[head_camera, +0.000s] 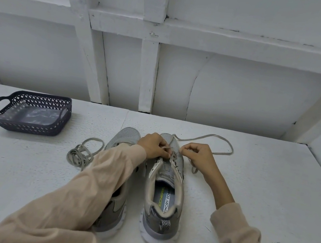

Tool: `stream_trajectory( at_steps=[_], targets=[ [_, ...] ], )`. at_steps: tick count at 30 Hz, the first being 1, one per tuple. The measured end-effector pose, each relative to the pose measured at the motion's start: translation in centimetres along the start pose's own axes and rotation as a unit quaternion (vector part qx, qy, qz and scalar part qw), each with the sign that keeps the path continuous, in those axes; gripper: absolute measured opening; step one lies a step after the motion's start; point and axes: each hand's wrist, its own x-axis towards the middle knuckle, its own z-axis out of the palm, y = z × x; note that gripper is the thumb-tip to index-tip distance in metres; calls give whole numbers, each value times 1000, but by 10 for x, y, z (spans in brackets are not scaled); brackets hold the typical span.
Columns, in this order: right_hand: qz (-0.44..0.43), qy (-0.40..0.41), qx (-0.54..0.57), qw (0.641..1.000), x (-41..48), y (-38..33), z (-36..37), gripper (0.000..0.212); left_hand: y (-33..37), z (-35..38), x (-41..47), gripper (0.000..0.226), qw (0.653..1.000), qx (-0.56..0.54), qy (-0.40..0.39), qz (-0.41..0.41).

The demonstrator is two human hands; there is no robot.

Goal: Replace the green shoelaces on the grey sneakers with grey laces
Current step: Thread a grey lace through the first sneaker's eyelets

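Two grey sneakers stand side by side, toes pointing away from me. The right sneaker [163, 198] is open at the tongue, with a grey lace [211, 139] threaded near its toe and looping out to the right. My left hand [154, 144] pinches this lace at the lower eyelets. My right hand [197, 154] pinches the other end of it just right of the eyelets. The left sneaker [126, 137] is mostly hidden under my left sleeve. A second grey lace [83, 154] lies bunched on the table left of the shoes. No green lace is in view.
A dark perforated basket [29, 112] with handles sits at the back left of the white table [260, 191]. A white panelled wall rises behind the table's far edge.
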Motion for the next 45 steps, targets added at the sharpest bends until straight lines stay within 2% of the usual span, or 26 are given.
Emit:
stream_trajectory(
  at_steps=[9,14,18,23,26,32,38,45],
  targets=[
    [7,60,9,998,0,4,15,12,2,1,-2,15,1000,7,9,-5],
    [12,44,22,999,1,5,14,18,4,4,-2,11,999,25,22,-2],
    [8,30,-3,1000,1,9,16,10,3,4,-3,10,999,34,30,3],
    [-19,-2,19,1000,-1,3,17,11,4,5,-4,9,998,44,37,9],
    [1,2,43,999,-4,3,17,9,5,4,-5,11,997,48,55,11],
    [37,7,96,995,-5,6,17,3,11,8,-6,12,982,163,96,26],
    [40,13,82,996,-1,9,17,3,15,8,-5,21,954,268,124,58],
    [46,-31,35,998,-5,0,14,32,13,8,-5,24,943,297,128,78]
  ],
)
